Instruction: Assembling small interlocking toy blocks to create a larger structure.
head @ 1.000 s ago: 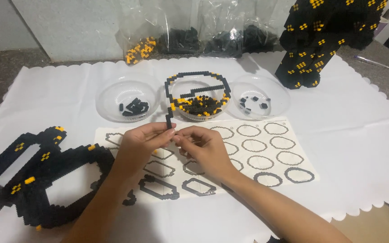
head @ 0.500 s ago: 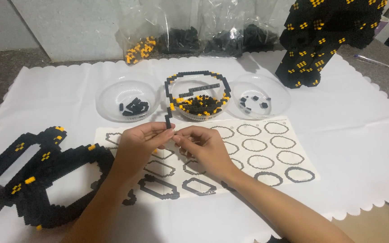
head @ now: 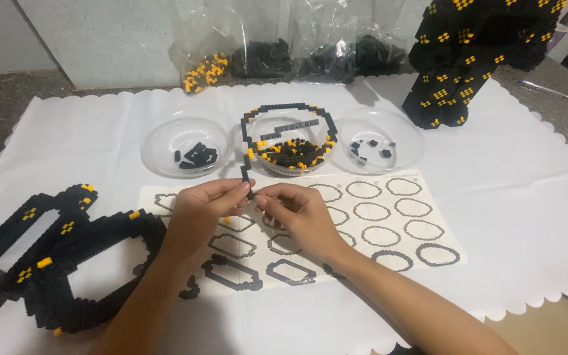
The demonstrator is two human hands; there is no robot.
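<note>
Centre frame: left hand (head: 202, 210) and right hand (head: 297, 213) pinched shut on lower end of black-and-yellow brick loop (head: 288, 108), raised over middle bowl (head: 258, 135). Loop unclosed; template sheet (head: 442, 217) outlines mostly unfilled.

Plastic bricks, clear bowls and white paper on a rough table.

The black and yellow brick chain (head: 277, 125) looks like hard, studded plastic with a dull sheen. Three bowls (head: 165, 141) are clear, glossy plastic. The scalloped sheet (head: 507, 197) and template (head: 389, 223) look like matt paper. The bags (head: 258, 46) are shiny crinkled film; the table (head: 8, 92) is rough, speckled grey.
</note>
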